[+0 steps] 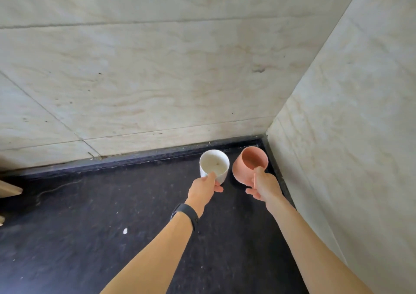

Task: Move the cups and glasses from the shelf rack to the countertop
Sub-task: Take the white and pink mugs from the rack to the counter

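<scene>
A white cup (pixel 215 164) is held by my left hand (pixel 203 191), thumb on the near rim and fingers wrapped under its side. A pink rounded cup (pixel 244 166) is held by my right hand (pixel 263 186), thumb over the near rim, and it tilts toward me. Both cups are at the far right corner of the dark countertop (pixel 90 226), side by side and a little apart. I cannot tell whether their bases touch the counter. The shelf rack is out of view.
Pale marble walls close the corner: the back wall (pixel 157 79) and the right wall (pixel 360 136), close to the pink cup. A light wooden piece (pixel 9 190) pokes in at the left edge. A small white speck (pixel 125 231) lies on the counter.
</scene>
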`<state>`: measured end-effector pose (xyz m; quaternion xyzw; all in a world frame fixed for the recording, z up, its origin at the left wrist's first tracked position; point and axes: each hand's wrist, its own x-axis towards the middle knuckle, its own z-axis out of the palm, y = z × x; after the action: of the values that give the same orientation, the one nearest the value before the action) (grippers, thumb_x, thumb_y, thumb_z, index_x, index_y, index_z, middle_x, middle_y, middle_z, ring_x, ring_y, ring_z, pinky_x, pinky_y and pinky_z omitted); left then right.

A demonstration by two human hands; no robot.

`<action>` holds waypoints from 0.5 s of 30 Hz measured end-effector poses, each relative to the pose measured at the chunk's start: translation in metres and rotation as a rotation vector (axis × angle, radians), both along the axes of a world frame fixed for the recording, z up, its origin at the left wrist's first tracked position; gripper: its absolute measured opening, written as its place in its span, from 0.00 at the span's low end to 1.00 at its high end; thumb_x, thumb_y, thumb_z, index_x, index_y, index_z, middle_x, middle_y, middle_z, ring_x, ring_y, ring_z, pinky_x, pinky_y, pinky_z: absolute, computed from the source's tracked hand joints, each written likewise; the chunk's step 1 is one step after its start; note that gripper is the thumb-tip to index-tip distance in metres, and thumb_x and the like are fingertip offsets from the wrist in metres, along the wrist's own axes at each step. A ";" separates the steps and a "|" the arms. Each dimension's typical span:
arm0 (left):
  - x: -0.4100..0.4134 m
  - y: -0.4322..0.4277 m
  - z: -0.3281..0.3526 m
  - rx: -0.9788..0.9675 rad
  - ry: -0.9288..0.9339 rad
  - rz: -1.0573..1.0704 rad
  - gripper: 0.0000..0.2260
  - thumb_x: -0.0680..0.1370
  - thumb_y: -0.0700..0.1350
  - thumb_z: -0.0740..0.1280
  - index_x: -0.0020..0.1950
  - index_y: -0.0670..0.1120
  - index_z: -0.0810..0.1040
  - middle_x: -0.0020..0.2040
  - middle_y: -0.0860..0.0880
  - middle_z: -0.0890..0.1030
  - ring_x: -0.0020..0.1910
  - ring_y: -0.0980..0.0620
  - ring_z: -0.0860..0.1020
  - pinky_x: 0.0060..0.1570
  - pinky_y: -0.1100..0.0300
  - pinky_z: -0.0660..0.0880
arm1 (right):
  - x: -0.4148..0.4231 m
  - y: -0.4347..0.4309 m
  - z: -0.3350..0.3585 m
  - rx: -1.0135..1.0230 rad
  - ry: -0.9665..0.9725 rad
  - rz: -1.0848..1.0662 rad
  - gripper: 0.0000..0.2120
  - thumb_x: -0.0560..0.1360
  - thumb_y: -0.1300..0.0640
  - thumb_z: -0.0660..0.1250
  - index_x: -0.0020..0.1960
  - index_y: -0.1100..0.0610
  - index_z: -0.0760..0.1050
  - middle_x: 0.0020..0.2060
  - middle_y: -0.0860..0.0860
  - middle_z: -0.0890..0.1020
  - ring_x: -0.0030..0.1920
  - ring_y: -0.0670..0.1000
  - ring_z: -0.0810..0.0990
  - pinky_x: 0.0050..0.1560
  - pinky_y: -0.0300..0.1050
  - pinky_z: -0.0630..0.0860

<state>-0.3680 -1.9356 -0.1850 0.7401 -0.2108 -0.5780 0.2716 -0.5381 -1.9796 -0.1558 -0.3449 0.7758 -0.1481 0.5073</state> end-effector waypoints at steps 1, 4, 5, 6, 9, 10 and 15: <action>-0.006 -0.009 -0.005 0.002 0.004 -0.005 0.18 0.81 0.53 0.57 0.44 0.47 0.83 0.36 0.52 0.87 0.50 0.50 0.79 0.43 0.60 0.73 | -0.004 -0.008 -0.005 0.000 -0.006 -0.007 0.22 0.84 0.45 0.51 0.67 0.57 0.72 0.48 0.48 0.82 0.41 0.51 0.87 0.41 0.43 0.79; -0.024 -0.030 -0.016 0.004 -0.007 -0.010 0.18 0.82 0.54 0.57 0.43 0.49 0.82 0.37 0.52 0.87 0.45 0.51 0.78 0.44 0.59 0.73 | -0.014 -0.029 -0.018 0.003 -0.015 -0.004 0.23 0.83 0.45 0.51 0.68 0.57 0.73 0.54 0.52 0.84 0.41 0.51 0.87 0.42 0.43 0.81; -0.029 -0.036 -0.019 0.002 -0.008 -0.004 0.18 0.82 0.55 0.57 0.43 0.50 0.82 0.38 0.52 0.87 0.45 0.51 0.78 0.44 0.59 0.73 | -0.016 -0.034 -0.023 -0.001 -0.013 0.000 0.23 0.83 0.45 0.51 0.67 0.57 0.73 0.55 0.53 0.84 0.41 0.51 0.87 0.43 0.44 0.82; -0.034 -0.040 -0.021 -0.002 -0.004 0.007 0.17 0.82 0.55 0.57 0.43 0.51 0.81 0.38 0.52 0.87 0.46 0.52 0.78 0.43 0.59 0.73 | -0.018 -0.039 -0.026 -0.005 -0.010 0.004 0.23 0.83 0.45 0.51 0.67 0.57 0.73 0.55 0.53 0.84 0.41 0.51 0.87 0.45 0.45 0.83; -0.044 -0.050 -0.024 -0.009 0.003 0.031 0.17 0.82 0.57 0.57 0.47 0.51 0.82 0.39 0.53 0.86 0.48 0.52 0.78 0.42 0.59 0.70 | -0.021 -0.049 -0.033 -0.013 0.001 0.015 0.22 0.83 0.44 0.51 0.64 0.56 0.74 0.52 0.52 0.86 0.42 0.51 0.87 0.51 0.49 0.84; -0.047 -0.052 -0.024 -0.010 0.003 0.033 0.17 0.83 0.57 0.56 0.49 0.51 0.82 0.40 0.53 0.86 0.48 0.53 0.78 0.40 0.59 0.69 | -0.021 -0.051 -0.035 -0.016 0.004 0.019 0.21 0.84 0.44 0.51 0.64 0.56 0.74 0.51 0.52 0.86 0.42 0.51 0.87 0.52 0.49 0.84; -0.052 -0.060 -0.029 -0.030 0.030 0.067 0.14 0.82 0.56 0.57 0.42 0.56 0.78 0.41 0.53 0.86 0.49 0.54 0.77 0.39 0.61 0.67 | -0.019 -0.060 -0.038 -0.032 -0.011 0.016 0.20 0.84 0.46 0.52 0.63 0.57 0.75 0.49 0.52 0.85 0.43 0.51 0.87 0.51 0.48 0.84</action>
<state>-0.4200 -1.9955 -0.2137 0.7338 -0.1906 -0.5764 0.3050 -0.5566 -2.0392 -0.1935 -0.3582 0.7677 -0.1583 0.5073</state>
